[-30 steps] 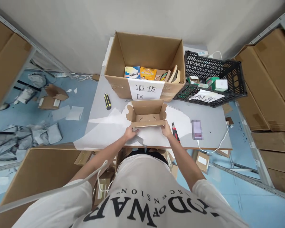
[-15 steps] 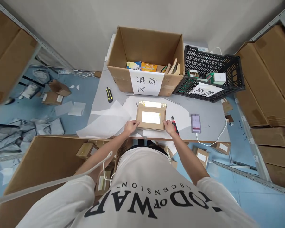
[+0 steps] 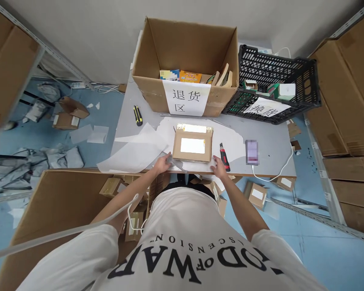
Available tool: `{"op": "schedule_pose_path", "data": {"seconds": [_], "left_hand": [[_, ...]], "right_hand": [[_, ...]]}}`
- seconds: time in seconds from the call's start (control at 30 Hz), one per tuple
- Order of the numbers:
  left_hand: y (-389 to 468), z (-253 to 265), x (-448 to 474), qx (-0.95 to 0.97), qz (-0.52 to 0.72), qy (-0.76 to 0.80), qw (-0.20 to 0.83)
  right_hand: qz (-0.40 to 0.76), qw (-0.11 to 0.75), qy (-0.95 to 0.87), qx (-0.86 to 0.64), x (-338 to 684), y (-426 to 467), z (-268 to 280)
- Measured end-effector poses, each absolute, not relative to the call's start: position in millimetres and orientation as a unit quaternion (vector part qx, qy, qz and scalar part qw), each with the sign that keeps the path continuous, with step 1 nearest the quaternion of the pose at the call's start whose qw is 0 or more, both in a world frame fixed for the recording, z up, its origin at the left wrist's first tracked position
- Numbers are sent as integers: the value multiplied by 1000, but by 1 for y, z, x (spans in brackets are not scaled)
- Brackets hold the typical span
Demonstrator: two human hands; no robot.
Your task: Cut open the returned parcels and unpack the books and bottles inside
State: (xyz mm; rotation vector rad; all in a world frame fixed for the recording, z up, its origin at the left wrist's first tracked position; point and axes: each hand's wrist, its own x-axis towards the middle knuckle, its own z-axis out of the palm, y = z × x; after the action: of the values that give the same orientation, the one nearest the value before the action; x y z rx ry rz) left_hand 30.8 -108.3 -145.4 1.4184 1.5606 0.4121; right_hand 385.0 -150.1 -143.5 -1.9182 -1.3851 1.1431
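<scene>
The two hands are apart, fingers loosely curved and gripping nothing: the left hand [image 3: 162, 163] is just beside the near left corner of one cardboard carton [image 3: 193, 142], the right hand [image 3: 219, 167] by its near right corner; whether any fingertip touches, I cannot tell. The carton lies label-up on the surface [image 3: 273, 141], amid two utility knives (yellow-black [image 3: 137, 115], red-black [image 3: 225, 157]), one phone [image 3: 252, 152], one open cardboard box [image 3: 153, 95] and one black plastic crate [image 3: 314, 101].

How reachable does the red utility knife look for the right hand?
Likely yes: the right hand appears empty, and the red utility knife lies close beside it with nothing visible between.
</scene>
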Motion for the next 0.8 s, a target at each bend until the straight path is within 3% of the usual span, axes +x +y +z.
{"op": "schedule_pose_path", "data": {"seconds": [0.23, 0.4, 0.57, 0.8], "left_hand": [[-108, -128, 54, 608, 159, 619, 471], [-101, -91, 57, 626, 223, 614, 426], [-82, -50, 69, 588, 303, 623, 417], [-71, -39, 75, 590, 200, 689, 371]], "right_hand": [[475, 288, -509, -657, 364, -151, -140], [453, 314, -534, -641, 363, -137, -101], [358, 242, -552, -713, 364, -104, -52], [366, 165, -537, -742, 362, -84, -36]]}}
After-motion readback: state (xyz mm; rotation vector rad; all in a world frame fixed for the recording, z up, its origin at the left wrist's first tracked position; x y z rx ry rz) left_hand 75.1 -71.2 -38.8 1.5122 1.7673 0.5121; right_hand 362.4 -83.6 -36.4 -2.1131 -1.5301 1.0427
